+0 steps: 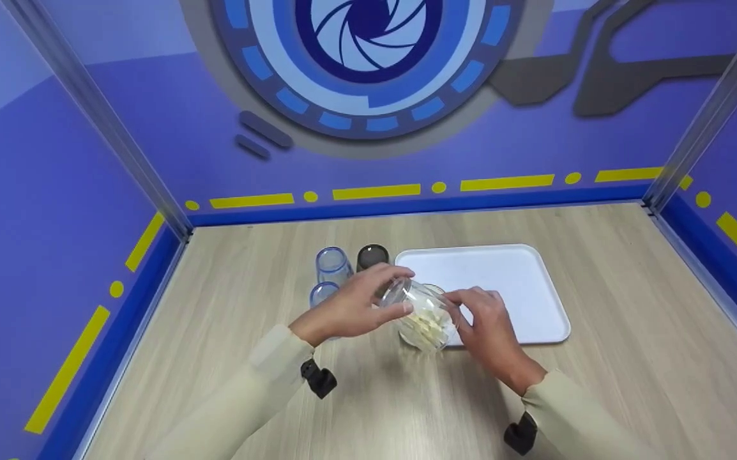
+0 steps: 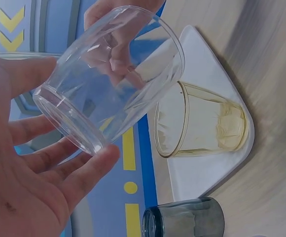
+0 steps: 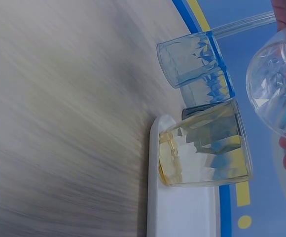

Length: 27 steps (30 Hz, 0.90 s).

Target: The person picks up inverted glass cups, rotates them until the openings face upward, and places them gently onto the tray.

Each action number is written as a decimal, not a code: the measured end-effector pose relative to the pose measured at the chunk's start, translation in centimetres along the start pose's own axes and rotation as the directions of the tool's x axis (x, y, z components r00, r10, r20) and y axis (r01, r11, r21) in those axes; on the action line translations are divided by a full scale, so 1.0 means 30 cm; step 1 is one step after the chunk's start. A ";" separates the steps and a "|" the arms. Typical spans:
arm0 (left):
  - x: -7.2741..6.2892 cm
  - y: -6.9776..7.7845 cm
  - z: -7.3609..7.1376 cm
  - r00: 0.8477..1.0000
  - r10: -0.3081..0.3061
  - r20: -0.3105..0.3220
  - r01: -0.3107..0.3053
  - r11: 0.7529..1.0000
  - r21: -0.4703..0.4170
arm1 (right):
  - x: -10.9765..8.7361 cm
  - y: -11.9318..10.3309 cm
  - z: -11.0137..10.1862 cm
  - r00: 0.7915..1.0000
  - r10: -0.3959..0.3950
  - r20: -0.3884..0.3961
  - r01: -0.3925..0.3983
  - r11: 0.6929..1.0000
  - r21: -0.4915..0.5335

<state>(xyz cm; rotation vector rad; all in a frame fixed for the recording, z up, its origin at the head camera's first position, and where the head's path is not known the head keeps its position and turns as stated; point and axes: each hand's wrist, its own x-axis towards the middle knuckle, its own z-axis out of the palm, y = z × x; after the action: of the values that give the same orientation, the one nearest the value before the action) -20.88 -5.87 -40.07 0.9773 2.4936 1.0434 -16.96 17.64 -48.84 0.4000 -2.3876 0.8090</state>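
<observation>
A clear faceted glass (image 2: pixel 113 74) is tilted in the air, its mouth toward the lower right in the head view. My left hand (image 1: pixel 359 306) holds it around the base, thumb and fingers spread about the bottom edge. At the mouth end, my right hand (image 1: pixel 486 322) has curled fingers and thumb at the rim, partly seen through the glass in the left wrist view. Beneath it, a pale amber glass (image 3: pixel 202 148) stands upright at the left corner of a white tray (image 1: pixel 502 287); the head view shows its yellowish facets through the clear glass.
Left of the tray stand two blue-tinted glasses (image 1: pixel 331 263) and a dark grey glass (image 1: pixel 373 257), partly hidden behind my left hand. A wood-look table (image 1: pixel 247 275) is enclosed by blue printed walls (image 1: pixel 151 115) with metal corner posts.
</observation>
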 end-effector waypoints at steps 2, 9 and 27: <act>0.001 0.002 0.000 1.000 -0.012 0.002 0.012 1.000 -0.007 | 0.002 0.000 0.001 1.000 -0.011 -0.022 0.011 1.000 -0.005; 0.003 0.007 0.000 0.999 -0.033 0.004 0.033 0.999 -0.017 | 0.004 0.001 -0.003 0.998 -0.012 -0.058 0.013 1.000 0.017; 0.007 0.004 -0.009 0.999 0.003 -0.043 -0.006 0.999 -0.054 | 0.007 -0.020 -0.018 0.995 0.085 -0.052 -0.081 0.994 0.072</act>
<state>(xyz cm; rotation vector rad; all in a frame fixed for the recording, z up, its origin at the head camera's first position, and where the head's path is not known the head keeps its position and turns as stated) -21.11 -5.82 -39.79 0.9552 2.4842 1.1388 -16.64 17.48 -48.09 0.3039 -2.3432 0.9312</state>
